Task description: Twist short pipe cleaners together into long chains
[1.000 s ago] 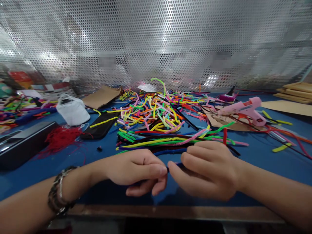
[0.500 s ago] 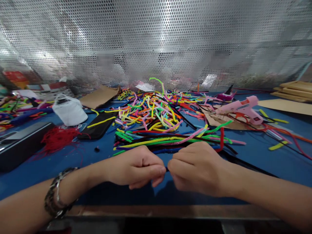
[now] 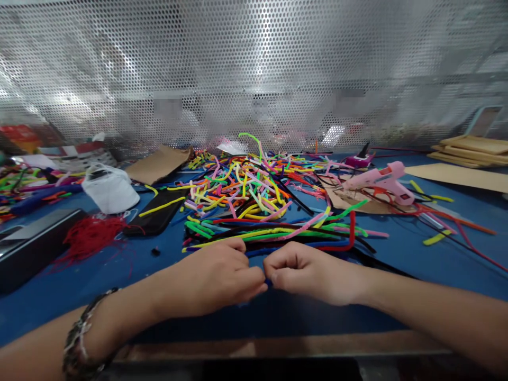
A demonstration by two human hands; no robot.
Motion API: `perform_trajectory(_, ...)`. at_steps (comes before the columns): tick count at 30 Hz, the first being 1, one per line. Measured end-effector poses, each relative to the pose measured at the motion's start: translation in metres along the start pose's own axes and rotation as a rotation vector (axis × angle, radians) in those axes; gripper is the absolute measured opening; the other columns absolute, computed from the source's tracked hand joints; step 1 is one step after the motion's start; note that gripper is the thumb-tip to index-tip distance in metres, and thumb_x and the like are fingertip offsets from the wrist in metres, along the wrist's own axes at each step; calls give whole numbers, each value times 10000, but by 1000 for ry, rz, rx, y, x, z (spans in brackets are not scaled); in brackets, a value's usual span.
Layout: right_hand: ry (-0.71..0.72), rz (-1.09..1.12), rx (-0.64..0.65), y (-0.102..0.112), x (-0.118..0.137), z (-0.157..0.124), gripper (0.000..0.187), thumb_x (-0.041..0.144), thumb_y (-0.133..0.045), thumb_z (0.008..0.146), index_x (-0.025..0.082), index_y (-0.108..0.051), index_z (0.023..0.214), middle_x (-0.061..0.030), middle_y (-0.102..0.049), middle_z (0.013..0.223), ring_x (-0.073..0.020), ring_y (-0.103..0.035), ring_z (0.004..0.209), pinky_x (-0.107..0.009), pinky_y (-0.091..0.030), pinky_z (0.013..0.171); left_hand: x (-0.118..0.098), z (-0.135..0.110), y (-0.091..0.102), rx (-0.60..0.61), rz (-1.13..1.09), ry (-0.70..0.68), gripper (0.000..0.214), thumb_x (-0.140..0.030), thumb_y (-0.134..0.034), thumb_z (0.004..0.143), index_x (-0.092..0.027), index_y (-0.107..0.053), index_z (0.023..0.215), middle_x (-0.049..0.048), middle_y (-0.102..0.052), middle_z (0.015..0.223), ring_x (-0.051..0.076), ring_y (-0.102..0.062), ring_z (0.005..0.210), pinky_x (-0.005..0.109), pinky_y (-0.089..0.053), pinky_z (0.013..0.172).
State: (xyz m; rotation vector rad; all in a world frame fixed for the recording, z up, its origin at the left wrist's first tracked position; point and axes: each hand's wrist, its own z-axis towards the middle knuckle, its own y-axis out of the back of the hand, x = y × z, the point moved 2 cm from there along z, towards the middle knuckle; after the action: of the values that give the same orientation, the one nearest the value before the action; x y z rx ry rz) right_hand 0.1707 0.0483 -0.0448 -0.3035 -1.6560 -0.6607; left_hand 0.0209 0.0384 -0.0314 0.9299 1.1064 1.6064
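Observation:
My left hand [image 3: 222,278] is closed in a pinch just above the front of the blue table. Facing it, almost touching, my right hand [image 3: 307,272] is curled with thumb against forefinger. Between the two sets of fingertips shows a tiny bit of a dark blue pipe cleaner [image 3: 269,283]; the rest of it is hidden by the fingers. Right behind my hands lies a row of long pipe cleaners [image 3: 262,233] in green, yellow, black, blue and red. Farther back rises a tangled heap of short, bent pipe cleaners [image 3: 242,185] in many colours.
On the right rest a pink glue gun [image 3: 381,180] and cardboard sheets [image 3: 464,174]. To the left are a black phone [image 3: 159,211], a white face mask [image 3: 111,190], red thread [image 3: 93,235] and a black box [image 3: 35,248]. A perforated metal panel [image 3: 254,63] closes off the back.
My right hand has rolled so its thumb and curled forefinger now show. My left hand has turned, knuckles higher, and the pinch sits slightly lower. The view has shifted a little.

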Motion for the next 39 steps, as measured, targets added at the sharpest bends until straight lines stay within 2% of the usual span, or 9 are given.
perform_trajectory(6,-35,207,-31,1,-5,3,154,191,-433,680,160,-383,538,90,-258,456,-28,-207,400,-175,-167,371,-5,0,7,-201,332,-62,403,-154,-219,905,-164,-471,590,-47,-444,441,100,-350,423,242,-321,602)
perform_trajectory(11,-63,272,-57,2,-4,3,127,185,-433,628,163,-370,520,87,-296,446,-21,-250,382,-161,-183,362,-10,0,7,-222,546,-108,327,-119,-259,882,-149,-494,656,-39,-472,470,109,-409,445,259,-319,569)
perform_trajectory(16,-50,265,-30,4,-2,3,185,253,-425,631,175,-306,514,94,-244,459,-16,-190,371,-160,-153,351,-6,4,7,-237,631,-151,267,-107,-293,871,-126,-520,731,-35,-496,492,105,-439,463,252,-341,585)
perform_trajectory(21,16,129,-120,11,0,3,195,300,-436,685,173,-362,556,87,-273,482,-24,-220,385,-171,-181,361,3,8,19,-202,603,-135,340,-191,-280,902,-166,-516,659,-55,-485,451,95,-425,434,242,-351,607)
perform_trajectory(25,78,-75,-179,23,8,-1,242,353,-464,719,154,-445,583,53,-386,542,-31,-303,423,-183,-208,379,2,7,38,-151,629,-113,363,-207,-258,913,-172,-543,692,-56,-522,467,91,-454,446,238,-343,603)
perform_trajectory(28,102,-221,-228,37,17,-8,273,388,-453,750,144,-497,636,58,-379,533,-33,-289,422,-188,-196,385,4,2,51,-124,675,-94,389,-196,-233,918,-164,-558,706,-46,-553,487,92,-483,469,240,-338,602)
perform_trajectory(31,107,-350,-257,49,25,-15,311,419,-436,766,134,-540,696,69,-348,493,-39,-264,411,-192,-186,390,12,-5,62,-72,684,-31,465,-213,-169,927,-156,-577,712,-29,-582,506,90,-497,482,238,-335,592)
perform_trajectory(34,118,-472,-294,60,31,-22,331,407,-405,783,126,-573,732,56,-399,510,-47,-293,421,-195,-219,414,24,-14,68,12,652,91,557,-267,-100,927,-164,-589,682,-11,-597,511,95,-482,465,238,-331,563)
perform_trajectory(39,128,-670,-368,78,32,-27,320,359,-389,786,125,-600,728,-4,-537,635,-91,-438,537,-207,-301,498,46,-39,78,80,581,375,515,-322,-169,900,-183,-597,649,16,-564,482,127,-470,463,240,-315,500)
